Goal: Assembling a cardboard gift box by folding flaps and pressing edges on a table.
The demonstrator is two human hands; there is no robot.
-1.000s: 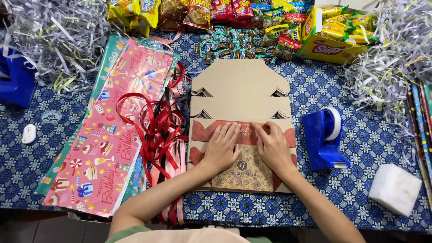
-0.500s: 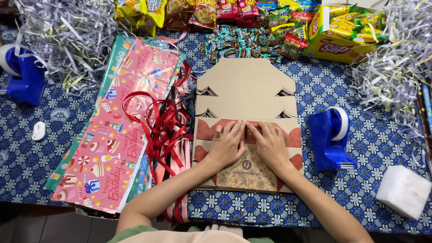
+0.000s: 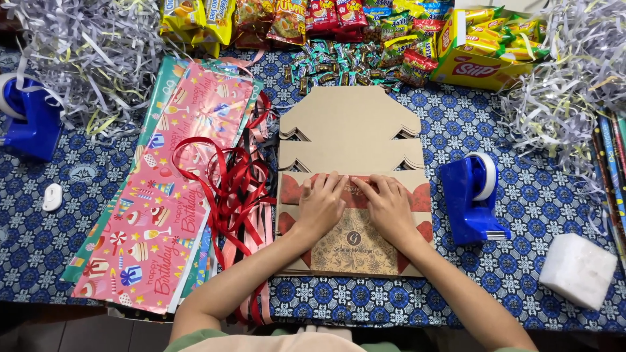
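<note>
Box direction: the flat cardboard box [image 3: 355, 225] lies unfolded on the blue patterned tablecloth [image 3: 521, 195], its long axis running from the table's near edge away toward the snacks, with the scalloped plain flaps [image 3: 349, 120] at the far end
Box place: middle of the table, straight in front of the person, between the ribbons and the right tape dispenser
Box look: brown card; the near panel carries a tan leafy print with red wavy patches at its sides, the far panels are plain brown with notched edges; it may be a stack of several flat boxes, but the edges are too fine to tell
Left hand: the left hand [image 3: 321, 205] lies palm down on the printed panel, fingers stretched out and together, pressing flat, gripping nothing
Right hand: the right hand [image 3: 389, 210] lies flat just beside it, fingers spread out toward the fold line, also pressing and holding nothing
Left of the box: a tangle of red ribbons [image 3: 228, 189] touching the box's left edge, then pink birthday wrapping sheets [image 3: 169, 195]
Right of the box: a blue tape dispenser [image 3: 473, 199] near it, and a white foam block [image 3: 577, 270] farther off
Far side: snack packets [image 3: 339, 16] and small sweets [image 3: 332, 65] beyond the flaps, a yellow carton [image 3: 469, 62], shredded paper [image 3: 85, 52] in both far corners
Far left: a second blue tape dispenser [image 3: 29, 117]
</note>
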